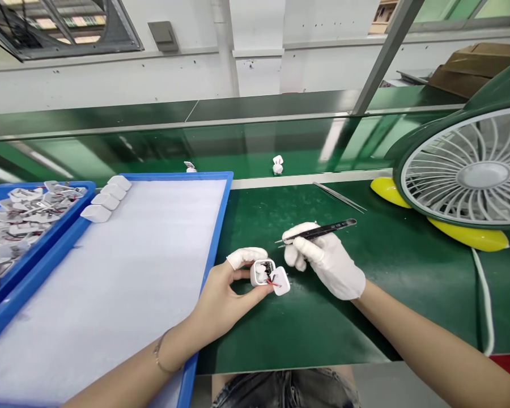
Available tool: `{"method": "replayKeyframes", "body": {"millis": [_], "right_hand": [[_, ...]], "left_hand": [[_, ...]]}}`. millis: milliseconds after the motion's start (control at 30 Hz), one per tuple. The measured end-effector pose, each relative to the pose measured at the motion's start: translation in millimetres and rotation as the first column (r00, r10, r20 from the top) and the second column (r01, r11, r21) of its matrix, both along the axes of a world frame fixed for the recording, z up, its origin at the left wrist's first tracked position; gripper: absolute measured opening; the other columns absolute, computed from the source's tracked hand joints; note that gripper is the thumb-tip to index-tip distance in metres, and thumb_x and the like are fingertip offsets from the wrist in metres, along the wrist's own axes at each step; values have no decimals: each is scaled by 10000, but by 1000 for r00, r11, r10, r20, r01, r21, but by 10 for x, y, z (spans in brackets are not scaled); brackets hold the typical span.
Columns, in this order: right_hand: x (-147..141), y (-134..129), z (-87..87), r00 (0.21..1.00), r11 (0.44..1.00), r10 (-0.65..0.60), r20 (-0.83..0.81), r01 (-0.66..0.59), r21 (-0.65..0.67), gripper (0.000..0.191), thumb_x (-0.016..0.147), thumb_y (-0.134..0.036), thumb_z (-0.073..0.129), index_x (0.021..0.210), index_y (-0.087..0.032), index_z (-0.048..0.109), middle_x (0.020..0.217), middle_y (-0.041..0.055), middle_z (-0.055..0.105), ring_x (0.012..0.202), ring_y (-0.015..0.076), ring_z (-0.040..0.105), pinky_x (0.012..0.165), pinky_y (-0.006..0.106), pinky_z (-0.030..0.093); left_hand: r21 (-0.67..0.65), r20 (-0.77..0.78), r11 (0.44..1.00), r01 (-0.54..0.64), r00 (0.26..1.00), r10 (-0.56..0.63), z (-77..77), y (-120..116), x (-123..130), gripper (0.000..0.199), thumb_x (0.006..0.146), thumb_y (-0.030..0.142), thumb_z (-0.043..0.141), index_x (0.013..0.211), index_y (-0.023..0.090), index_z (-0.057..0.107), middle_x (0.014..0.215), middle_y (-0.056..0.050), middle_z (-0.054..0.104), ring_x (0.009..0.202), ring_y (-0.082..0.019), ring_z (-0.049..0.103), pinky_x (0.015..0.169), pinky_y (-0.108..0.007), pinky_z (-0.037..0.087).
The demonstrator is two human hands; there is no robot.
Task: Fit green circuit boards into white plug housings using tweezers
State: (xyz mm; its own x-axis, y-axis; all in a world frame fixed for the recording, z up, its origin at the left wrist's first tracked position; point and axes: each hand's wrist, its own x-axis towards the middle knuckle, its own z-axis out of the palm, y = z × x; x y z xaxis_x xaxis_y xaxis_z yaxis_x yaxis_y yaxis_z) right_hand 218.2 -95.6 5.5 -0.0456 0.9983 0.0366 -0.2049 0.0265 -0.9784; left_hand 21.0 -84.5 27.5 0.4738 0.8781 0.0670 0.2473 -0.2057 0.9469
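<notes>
My left hand, bare except for white cots on some fingers, grips a small white plastic casing above the green bench. The casing is open, with dark parts and red wires showing inside. Its square white cover hangs beside it, near my thumb. My right hand, in a white glove, holds black tweezers between thumb and fingers. The tweezers' tips point left, a short way above and right of the casing, and are apart from it.
A blue-rimmed tray with a white lining lies left, several white casings along its left rim. Beyond it a blue bin holds wired parts. Silver tweezers lie behind my right hand. A fan stands right, its white cable running down.
</notes>
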Motion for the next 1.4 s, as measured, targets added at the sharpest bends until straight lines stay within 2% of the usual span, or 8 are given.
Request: {"method": "replayKeyframes", "body": {"millis": [100,167,233,267,767,1133,1267,1400], "right_hand": [[26,-66,-50,919,964,-68,389,-40,263,153,869,-305,592,971,-197,627,649,10,631,558,128,580,508,237,453],[59,-97,-74,775,849,-184,605,-185,495,198,870,-222,561,1059,-227,622,798,36,656,698,155,613,609,267,476],[92,-111,-79,673,751,-242,699,-326,574,316,870,-155,504,1164,-247,575,848,38,643,736,159,600,632,271,463],[106,-113,-76,654,732,-252,713,-353,583,361,865,-130,484,1199,-250,549,842,34,634,722,155,590,624,267,454],[138,-75,-45,632,755,-173,755,-408,514,361,863,-125,494,1196,-249,555,856,23,620,724,139,567,611,244,429],[151,-55,-69,594,723,-139,792,-485,491,432,840,-106,514,1241,-263,546,879,18,633,744,143,565,627,247,415],[152,-46,-91,607,725,-103,788,-496,477,422,828,-115,546,1222,-266,566,899,28,635,712,136,549,613,245,419],[135,-41,-51,632,695,-112,767,-502,515,433,846,-104,526,1251,-255,548,787,17,612,611,113,502,561,226,397]], "left_hand": [[27,-14,1000,-9,1000,9,-14,5,-12,309,722,225,722,1005,186,605,1025,-48,659,821,-139,678,750,-240,600],[44,-15,999,-14,1000,14,-29,10,-23,313,728,215,713,1020,189,605,1025,-42,658,822,-128,676,749,-223,598],[61,-12,998,-19,1000,19,-42,16,-34,308,737,201,700,1030,189,607,1025,-41,660,839,-126,673,747,-212,598],[68,-10,997,-21,1000,21,-47,19,-37,307,738,197,697,1032,189,607,1019,-40,662,844,-125,672,744,-206,598],[24,-6,1000,-6,1000,6,-19,18,-57,315,732,219,709,1029,180,612,1025,-55,666,785,-124,682,706,-194,599],[-9,-49,996,93,994,-93,-23,14,-64,366,729,266,732,1063,200,598,995,-37,690,749,-130,699,714,-202,592],[-45,-82,992,121,989,-124,-3,20,-69,376,743,271,721,1087,208,585,859,-14,709,763,-147,703,715,-216,592],[-95,-49,992,89,994,-94,4,30,-54,343,728,268,729,1042,207,603,949,-28,686,754,-139,695,671,-203,591]]}}
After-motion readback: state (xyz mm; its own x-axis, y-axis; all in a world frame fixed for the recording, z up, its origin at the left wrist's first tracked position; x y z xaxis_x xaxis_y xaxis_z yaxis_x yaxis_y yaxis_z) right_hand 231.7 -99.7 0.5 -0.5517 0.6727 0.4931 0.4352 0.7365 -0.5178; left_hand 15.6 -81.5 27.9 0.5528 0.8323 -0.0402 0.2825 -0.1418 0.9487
